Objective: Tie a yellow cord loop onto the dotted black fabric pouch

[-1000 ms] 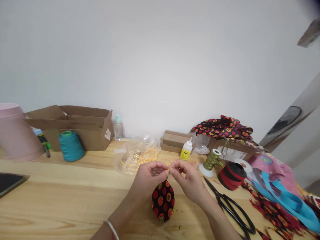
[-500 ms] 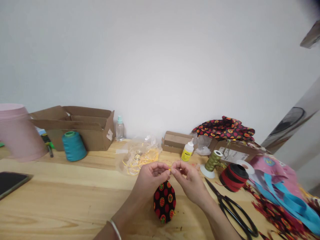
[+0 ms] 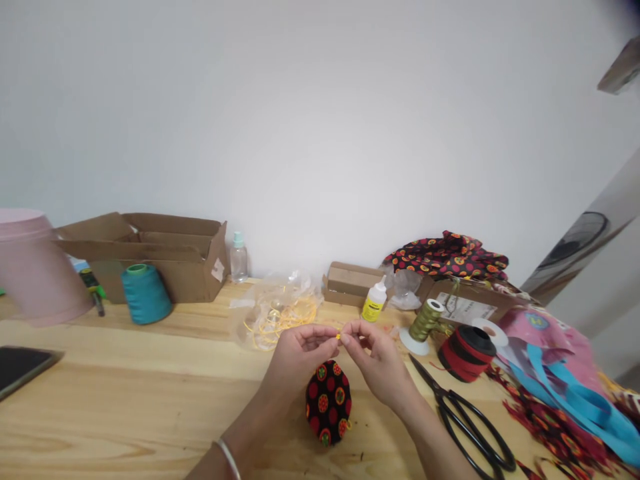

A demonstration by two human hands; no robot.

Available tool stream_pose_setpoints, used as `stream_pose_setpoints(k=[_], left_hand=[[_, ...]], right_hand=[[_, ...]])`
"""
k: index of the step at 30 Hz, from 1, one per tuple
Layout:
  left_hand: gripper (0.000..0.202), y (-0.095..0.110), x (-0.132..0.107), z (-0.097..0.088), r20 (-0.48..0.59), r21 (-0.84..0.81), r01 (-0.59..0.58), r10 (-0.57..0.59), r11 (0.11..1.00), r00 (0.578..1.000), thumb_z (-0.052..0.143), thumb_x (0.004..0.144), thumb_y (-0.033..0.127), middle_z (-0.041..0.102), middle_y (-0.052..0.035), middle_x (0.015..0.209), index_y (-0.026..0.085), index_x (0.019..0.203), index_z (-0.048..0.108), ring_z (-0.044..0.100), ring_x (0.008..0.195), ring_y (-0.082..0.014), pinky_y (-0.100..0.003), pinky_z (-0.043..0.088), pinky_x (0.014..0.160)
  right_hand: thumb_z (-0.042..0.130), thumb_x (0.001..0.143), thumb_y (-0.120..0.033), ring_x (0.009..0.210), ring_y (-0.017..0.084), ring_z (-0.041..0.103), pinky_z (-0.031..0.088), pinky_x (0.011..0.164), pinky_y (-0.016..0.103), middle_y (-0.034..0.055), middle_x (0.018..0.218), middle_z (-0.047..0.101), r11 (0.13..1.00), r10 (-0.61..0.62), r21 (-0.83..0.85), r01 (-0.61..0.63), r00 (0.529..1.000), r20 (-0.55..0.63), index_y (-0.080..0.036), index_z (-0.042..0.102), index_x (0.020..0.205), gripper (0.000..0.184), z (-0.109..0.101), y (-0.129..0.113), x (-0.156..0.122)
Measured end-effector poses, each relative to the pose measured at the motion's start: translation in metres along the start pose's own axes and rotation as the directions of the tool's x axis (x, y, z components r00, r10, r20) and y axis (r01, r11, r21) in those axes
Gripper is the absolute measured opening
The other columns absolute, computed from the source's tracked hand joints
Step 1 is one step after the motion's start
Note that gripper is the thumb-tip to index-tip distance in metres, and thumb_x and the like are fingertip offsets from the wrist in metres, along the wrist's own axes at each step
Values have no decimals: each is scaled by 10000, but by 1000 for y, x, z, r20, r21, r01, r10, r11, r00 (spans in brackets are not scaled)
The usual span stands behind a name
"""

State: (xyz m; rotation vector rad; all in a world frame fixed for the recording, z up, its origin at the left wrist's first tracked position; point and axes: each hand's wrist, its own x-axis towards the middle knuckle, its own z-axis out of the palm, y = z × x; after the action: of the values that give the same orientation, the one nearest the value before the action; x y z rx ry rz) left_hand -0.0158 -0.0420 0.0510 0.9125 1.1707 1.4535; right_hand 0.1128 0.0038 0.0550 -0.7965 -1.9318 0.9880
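Note:
My left hand (image 3: 305, 353) and my right hand (image 3: 376, 353) meet fingertip to fingertip above the table. Both are closed in a pinch on a small piece of yellow cord (image 3: 339, 337), most of it hidden by the fingers. Just below them is a round black fabric piece (image 3: 328, 404) patterned with red dots and flower-like circles. A little yellow loop (image 3: 349, 425) sticks out from its lower right edge. Whether the pinched cord joins this piece, I cannot tell.
Black scissors (image 3: 463, 413) lie right of my right hand. Behind stand a glue bottle (image 3: 374, 301), an olive thread spool (image 3: 425, 321) and a bag of yellow cord (image 3: 283, 313). A teal thread cone (image 3: 145, 295) and phone (image 3: 25, 367) are left; blue ribbon (image 3: 580, 393) lies right.
Hardly anything differs. Both hands keep their pinch on the yellow cord, and the whole view has shifted slightly.

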Motion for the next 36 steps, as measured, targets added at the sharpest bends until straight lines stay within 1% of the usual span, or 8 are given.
stream_pose_setpoints(k=[5,8,11,18,20,25,29,36], left_hand=[[152,-1,1,0,0,-7,-11,11,1000,1000,681,570,199,679,-36,652,114,693,657,615,624,-124,-223,497,655],[137,-3,2,-1,23,2,-46,46,999,999,678,580,203,673,-28,634,119,685,654,610,612,-119,-219,496,644],[133,-4,3,-1,14,5,-55,55,998,998,672,590,212,671,-27,640,120,684,652,610,617,-120,-219,494,640],[151,-2,1,0,-19,-102,10,-12,995,1000,687,573,197,674,-25,636,116,694,646,610,616,-109,-213,494,649],[156,-4,1,-1,-9,-123,8,-9,992,1000,683,585,203,677,-29,662,115,707,644,610,630,-107,-213,492,665],[146,-7,3,-4,-11,-154,15,-17,988,1000,678,599,202,679,-16,650,125,718,643,614,625,-101,-207,491,670],[153,-6,3,-4,-8,-183,31,-33,983,999,681,597,203,681,-20,645,125,724,643,613,621,-97,-196,490,662],[170,-1,2,-1,-78,-95,9,-16,995,997,698,557,206,676,-25,625,114,689,643,618,601,-116,-209,500,629]], right_hand=[[464,769,-229,594,105,485,407,559,209,-11,632,520,999,-20,-35,20,1000,8,-165,515,679,121,0,0,0],[457,775,-216,609,111,491,410,580,221,-5,642,532,993,-66,-97,66,998,5,-170,516,678,123,-1,0,-2],[462,775,-204,622,119,491,410,595,234,2,658,541,985,-91,-151,88,996,-8,-172,528,693,109,-1,0,-3],[476,770,-238,636,127,522,423,594,238,10,669,574,1000,-18,2,18,1000,-7,-162,563,704,133,-2,0,1],[491,759,-232,639,132,525,422,598,242,16,671,582,999,-29,-33,28,999,-29,-159,574,692,130,-2,0,1],[528,736,-204,652,144,528,416,638,265,22,666,598,976,-127,-187,112,990,-69,-163,598,674,103,-2,-3,-1],[542,728,-189,658,145,539,419,640,266,23,680,610,965,-159,-221,140,985,-67,-172,613,694,80,-3,-5,-2],[545,742,-206,632,144,511,400,606,266,14,665,606,915,-259,-333,230,965,-46,-199,612,688,87,-4,-1,-1]])
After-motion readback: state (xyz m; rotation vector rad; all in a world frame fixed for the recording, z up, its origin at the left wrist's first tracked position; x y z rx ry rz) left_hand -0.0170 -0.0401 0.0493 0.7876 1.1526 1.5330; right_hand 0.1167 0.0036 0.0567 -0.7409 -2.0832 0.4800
